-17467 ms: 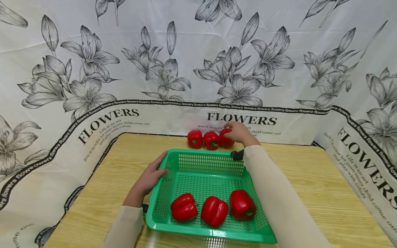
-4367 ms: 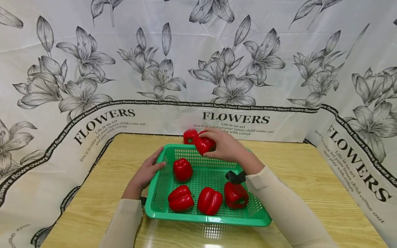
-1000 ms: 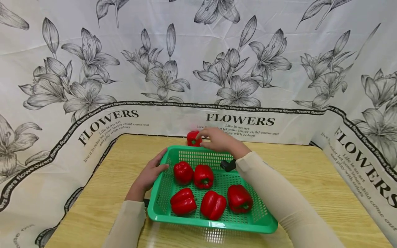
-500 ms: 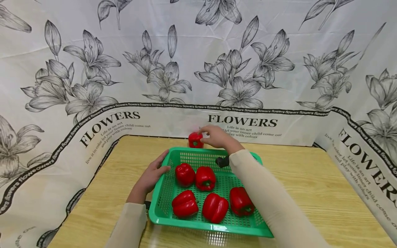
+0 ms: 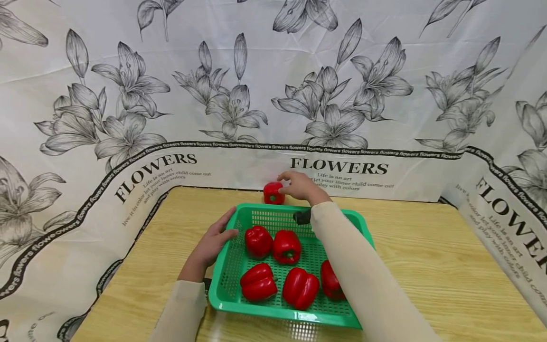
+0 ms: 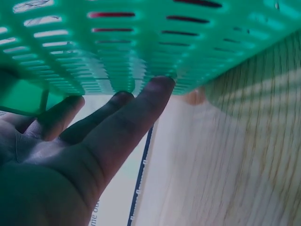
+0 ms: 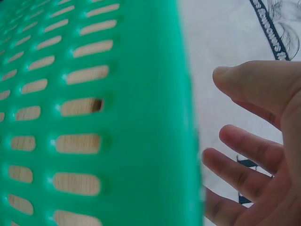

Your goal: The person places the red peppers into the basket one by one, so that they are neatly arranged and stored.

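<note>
A green plastic basket [image 5: 256, 308] stands on the table, holding several red bell peppers [image 5: 300, 288]. My left hand [image 5: 212, 244] grips its left side, thumb over the rim and fingers along the outer wall; the left wrist view shows those fingers [image 6: 127, 122] under the slotted side. Behind the basket sits one more red bell pepper [image 5: 272, 195]. My right hand [image 5: 302, 187] reaches over the back rim, fingertips right at this pepper's right side. In the right wrist view its fingers [image 7: 249, 146] are spread and loosely bent, with no pepper visible between them. My right sleeve partly covers the rightmost pepper.
The wood-grain table [image 5: 427, 256] extends left and right of the basket. A white cloth [image 5: 239, 166] with flower drawings and lettering hangs right behind the table and along both sides. A black wrist camera [image 5: 302, 217] is over the basket's back wall.
Since the oldest frame, two bell peppers went from behind the basket into it, leaving one there. Over the last second my right hand shifted slightly beside that pepper; my left hand stays on the basket.
</note>
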Demonstrator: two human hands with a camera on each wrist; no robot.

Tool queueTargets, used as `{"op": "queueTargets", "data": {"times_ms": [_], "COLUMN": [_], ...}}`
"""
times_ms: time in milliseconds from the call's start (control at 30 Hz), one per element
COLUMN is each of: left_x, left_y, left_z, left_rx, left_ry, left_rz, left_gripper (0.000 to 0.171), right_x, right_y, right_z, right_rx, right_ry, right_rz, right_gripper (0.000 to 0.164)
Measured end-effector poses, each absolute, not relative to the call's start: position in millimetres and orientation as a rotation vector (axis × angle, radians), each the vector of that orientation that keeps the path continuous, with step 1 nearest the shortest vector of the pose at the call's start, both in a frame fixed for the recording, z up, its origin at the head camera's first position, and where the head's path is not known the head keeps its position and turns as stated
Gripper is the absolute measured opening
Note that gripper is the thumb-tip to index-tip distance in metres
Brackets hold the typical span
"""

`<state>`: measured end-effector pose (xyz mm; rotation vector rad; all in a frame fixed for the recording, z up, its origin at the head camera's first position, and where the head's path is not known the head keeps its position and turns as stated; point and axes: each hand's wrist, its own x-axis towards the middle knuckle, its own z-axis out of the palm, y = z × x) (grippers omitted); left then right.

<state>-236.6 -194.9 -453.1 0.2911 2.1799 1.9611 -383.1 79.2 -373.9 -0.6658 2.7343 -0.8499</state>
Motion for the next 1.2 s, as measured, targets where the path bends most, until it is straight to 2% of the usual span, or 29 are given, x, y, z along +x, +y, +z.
{"op": "queueTargets", "data": {"times_ms": [567, 967, 1200], "left_x": [-246, -243, -244], "left_y": [-204, -198, -199], "left_z": [-454, -455, -454], "left_rx": [0.282, 0.279, 0.264], "left_ry": [2.174, 2.148, 2.185], "left_rz": [1.963, 1.995, 1.972], "left_gripper": [0.066, 0.067, 0.067], "right_x": [-399, -406, -405], "right_y": [73, 63, 58], "right_z": [-395, -402, -404], "right_rx": [-0.562, -0.562, -0.629], "right_ry": [2.694, 2.621, 2.557], "right_rz": [-0.826, -0.813, -0.727], "right_gripper": [0.052, 0.073, 0.065]}}
